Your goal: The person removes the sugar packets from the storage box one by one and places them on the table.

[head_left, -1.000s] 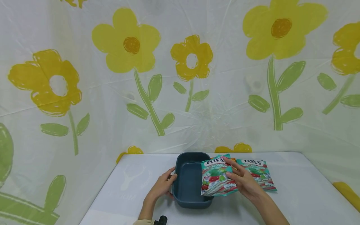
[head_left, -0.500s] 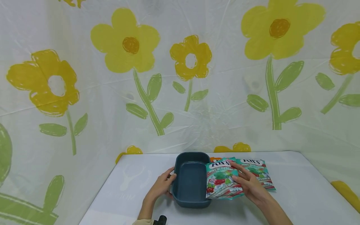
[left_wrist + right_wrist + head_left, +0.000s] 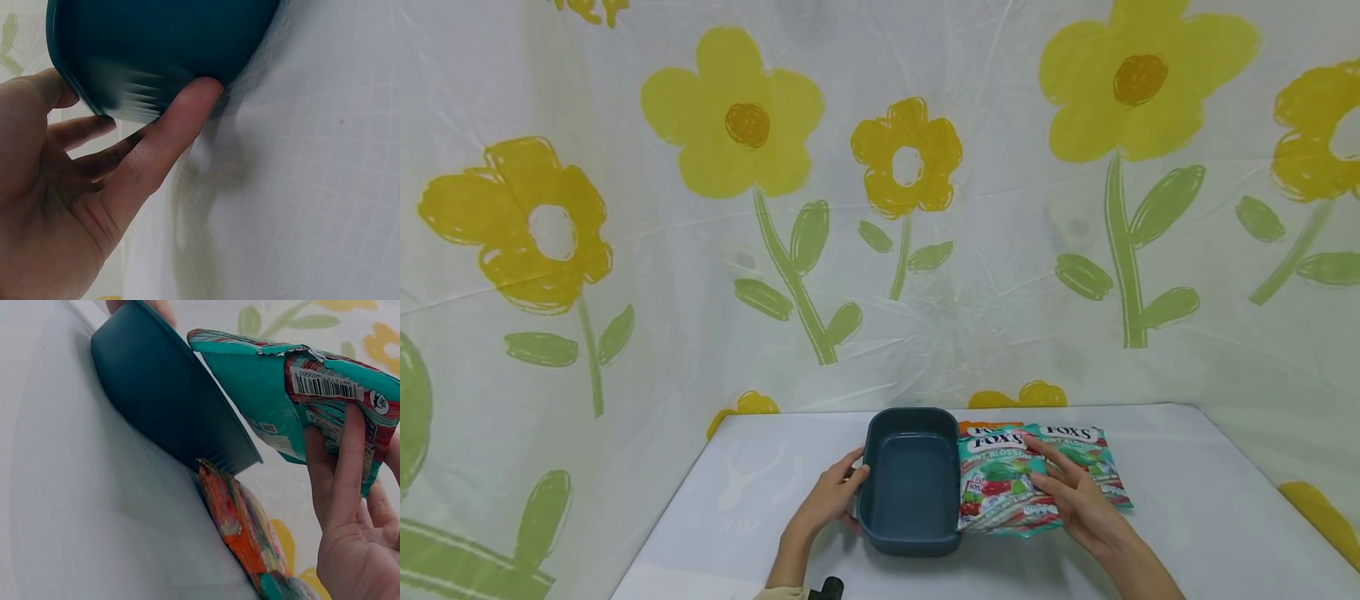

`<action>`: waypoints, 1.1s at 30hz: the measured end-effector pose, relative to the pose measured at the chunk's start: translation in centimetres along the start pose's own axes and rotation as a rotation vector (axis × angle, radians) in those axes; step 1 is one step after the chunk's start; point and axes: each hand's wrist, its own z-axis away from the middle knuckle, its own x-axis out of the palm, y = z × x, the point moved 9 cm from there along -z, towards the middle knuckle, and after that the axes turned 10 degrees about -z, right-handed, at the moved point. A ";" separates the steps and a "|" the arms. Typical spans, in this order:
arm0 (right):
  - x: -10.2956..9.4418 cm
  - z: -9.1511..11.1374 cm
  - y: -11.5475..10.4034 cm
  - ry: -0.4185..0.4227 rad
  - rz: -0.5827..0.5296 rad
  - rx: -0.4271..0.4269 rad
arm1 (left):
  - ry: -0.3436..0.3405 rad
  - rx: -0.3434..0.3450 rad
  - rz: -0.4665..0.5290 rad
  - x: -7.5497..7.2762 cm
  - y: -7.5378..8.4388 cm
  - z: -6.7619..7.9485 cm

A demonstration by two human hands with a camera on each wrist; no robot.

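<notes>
A dark teal-blue rectangular tub (image 3: 910,492) stands on the table. My left hand (image 3: 837,490) holds its left side; in the left wrist view, fingers (image 3: 165,140) spread along the outer wall and the rim. My right hand (image 3: 1086,504) grips a teal Fox's Mint Blossom candy bag (image 3: 1003,487) by its right side. In the right wrist view the candy bag (image 3: 250,387) is raised, beside the tub's right rim. An orange Fox's bag (image 3: 988,428) lies behind it, mostly hidden, right of the tub. The tub's visible inside holds nothing.
Another teal Mint Blossom bag (image 3: 1101,458) lies on the white table (image 3: 1187,517) at the right, partly behind the right hand. A flower-print curtain (image 3: 1000,333) hangs behind and on both sides of the table.
My right hand has carried the teal candy bag to the right and slightly nearer, from over the tub to beside it. More of the tub's inside shows. The left hand stays on the tub.
</notes>
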 end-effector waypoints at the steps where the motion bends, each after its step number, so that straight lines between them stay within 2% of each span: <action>1: -0.2 0.1 0.0 0.002 0.001 0.001 | 0.001 -0.002 0.005 0.1 -0.2 0.0; 9: -1.0 0.6 0.0 -0.024 -0.037 0.001 | 0.011 -0.016 -0.008 0.4 -0.8 -0.3; 18: -1.9 0.8 0.4 0.032 -0.034 0.031 | 0.007 -0.013 0.007 0.4 -0.7 -0.2; 21: -1.8 0.9 0.5 0.000 -0.059 0.045 | 0.005 -0.013 0.007 0.3 -0.5 -0.1; 27: -1.2 1.4 0.6 -0.141 -0.144 0.066 | 0.008 -0.010 0.006 0.1 -0.3 -0.1; 33: -1.4 1.6 1.1 -0.139 -0.170 0.098 | 0.000 -0.021 0.010 0.1 -0.5 -0.3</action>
